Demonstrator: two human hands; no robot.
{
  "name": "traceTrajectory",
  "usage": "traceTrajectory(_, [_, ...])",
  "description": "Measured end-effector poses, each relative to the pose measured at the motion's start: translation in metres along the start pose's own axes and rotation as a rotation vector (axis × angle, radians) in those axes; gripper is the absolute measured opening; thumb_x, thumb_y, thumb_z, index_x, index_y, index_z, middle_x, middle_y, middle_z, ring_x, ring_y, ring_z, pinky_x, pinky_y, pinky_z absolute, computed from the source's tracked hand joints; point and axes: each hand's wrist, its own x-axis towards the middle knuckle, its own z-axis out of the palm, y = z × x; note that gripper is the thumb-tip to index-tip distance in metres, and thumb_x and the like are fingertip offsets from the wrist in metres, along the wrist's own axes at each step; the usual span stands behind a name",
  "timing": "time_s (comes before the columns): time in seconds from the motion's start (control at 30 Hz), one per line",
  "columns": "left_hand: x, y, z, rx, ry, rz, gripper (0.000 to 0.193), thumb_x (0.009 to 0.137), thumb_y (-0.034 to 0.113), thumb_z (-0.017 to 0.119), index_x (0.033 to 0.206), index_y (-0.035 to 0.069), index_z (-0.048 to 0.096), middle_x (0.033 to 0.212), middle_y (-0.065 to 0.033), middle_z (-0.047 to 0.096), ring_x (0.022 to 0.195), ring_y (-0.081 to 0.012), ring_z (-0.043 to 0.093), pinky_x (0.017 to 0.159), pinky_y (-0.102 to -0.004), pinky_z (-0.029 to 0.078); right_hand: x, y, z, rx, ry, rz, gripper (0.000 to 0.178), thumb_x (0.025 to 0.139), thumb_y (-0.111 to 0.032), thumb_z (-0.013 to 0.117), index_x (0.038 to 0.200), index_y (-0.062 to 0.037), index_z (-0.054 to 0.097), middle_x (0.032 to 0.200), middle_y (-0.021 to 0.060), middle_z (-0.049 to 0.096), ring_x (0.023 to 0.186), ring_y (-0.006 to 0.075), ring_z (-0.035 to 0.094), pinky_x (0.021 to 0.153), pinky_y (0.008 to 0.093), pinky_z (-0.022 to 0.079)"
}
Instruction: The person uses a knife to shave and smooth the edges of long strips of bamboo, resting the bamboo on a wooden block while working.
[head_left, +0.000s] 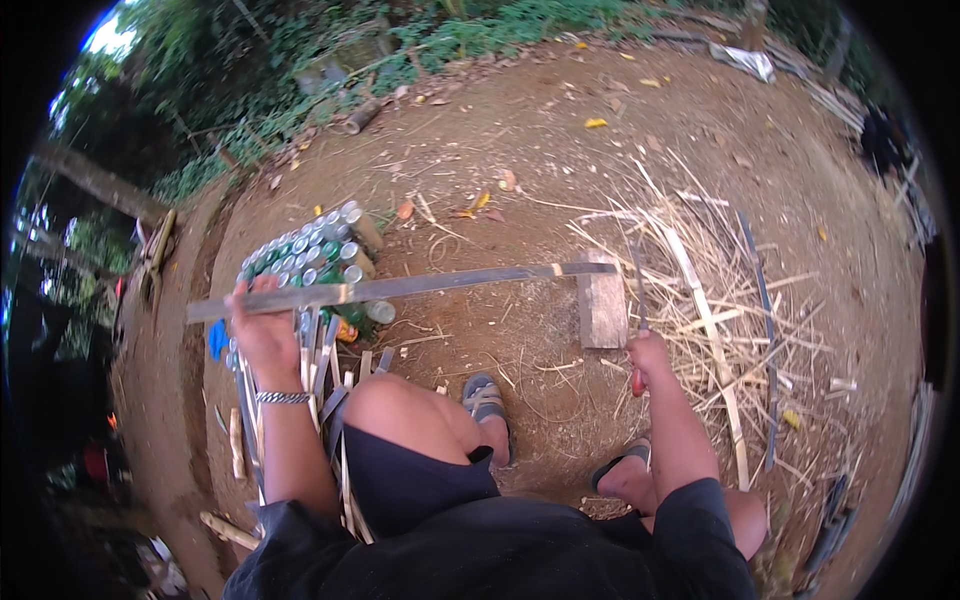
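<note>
A long dark bamboo strip with pale node bands stretches from left to right in front of me. My left hand grips it near its left end, palm up with fingers curled around it. The strip's right end lies over the top of a wooden block on the ground. My right hand is closed on the reddish handle of a knife. The knife's long thin blade points away from me, just right of the block and close to the strip's end.
Split bamboo and shavings are heaped on the right. Rows of glass bottles stand at the left, with more bamboo strips beside my left knee. My sandalled feet rest on bare dirt. Green plants border the far side.
</note>
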Motion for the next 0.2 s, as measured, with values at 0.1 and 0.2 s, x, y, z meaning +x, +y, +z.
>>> traceTrajectory(0.1, [-0.017,-0.014,-0.018,0.109,0.034,-0.318,0.048,0.1,0.047,0.046,0.133,0.013,0.043,0.137,-0.0195,0.049,0.124,-0.0359,0.048,0.102,-0.0564,0.039,-0.012,-0.007,-0.01,0.26,0.002,0.102,0.011,0.076,-0.008,0.064,0.084,-0.0016,0.059,0.069,0.0101,0.059,0.059,0.0227,0.06,0.055,0.036,0.049])
traceTrajectory(0.2, [-0.009,-0.048,-0.09,0.022,0.129,-0.344,0.054,0.098,0.053,0.046,0.136,0.015,0.04,0.142,-0.0205,0.045,0.128,-0.0376,0.046,0.105,-0.0625,0.035,-0.02,-0.01,-0.022,0.361,-0.11,0.126,0.012,0.079,-0.006,0.064,0.088,-0.0028,0.057,0.069,0.008,0.06,0.052,0.0227,0.058,0.048,0.0351,0.047])
